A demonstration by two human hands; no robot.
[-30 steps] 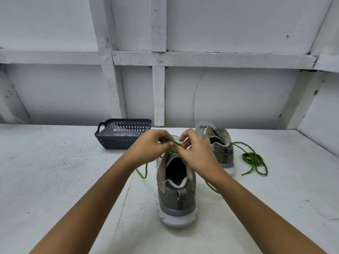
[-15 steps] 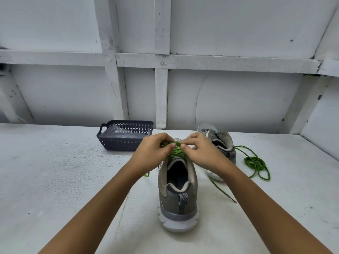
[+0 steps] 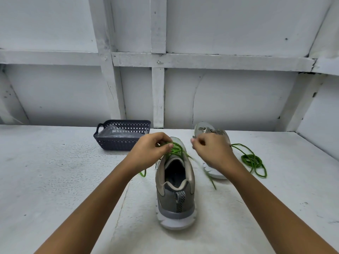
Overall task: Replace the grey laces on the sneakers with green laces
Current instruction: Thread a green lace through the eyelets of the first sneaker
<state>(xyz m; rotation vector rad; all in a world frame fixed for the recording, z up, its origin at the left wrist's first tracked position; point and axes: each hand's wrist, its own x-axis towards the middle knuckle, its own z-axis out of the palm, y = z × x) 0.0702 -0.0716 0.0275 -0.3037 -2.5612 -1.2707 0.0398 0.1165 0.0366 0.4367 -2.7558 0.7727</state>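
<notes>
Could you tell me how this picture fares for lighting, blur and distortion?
Head view: soft, even light with no glare, and only a faint shadow under the near sneaker. Head view: the green lace is sharp at the shoe, but its loose end to the right is motion-smeared. Head view: the wide lens makes the wall posts lean apart.

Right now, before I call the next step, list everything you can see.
near sneaker: one, grey with white sole, table centre, heel toward camera
far sneaker: one, grey, behind and to the right, partly hidden by the right hand
threaded lace: one, green, on the near sneaker
loose lace: one, green, coiled right of the far sneaker
basket: one, dark, back left
clear plastic: one, inside the basket
table: one, white
wall: white, beamed, behind
left hand: pinches the threaded lace
right hand: fingers curled; what it holds is unclear
</notes>
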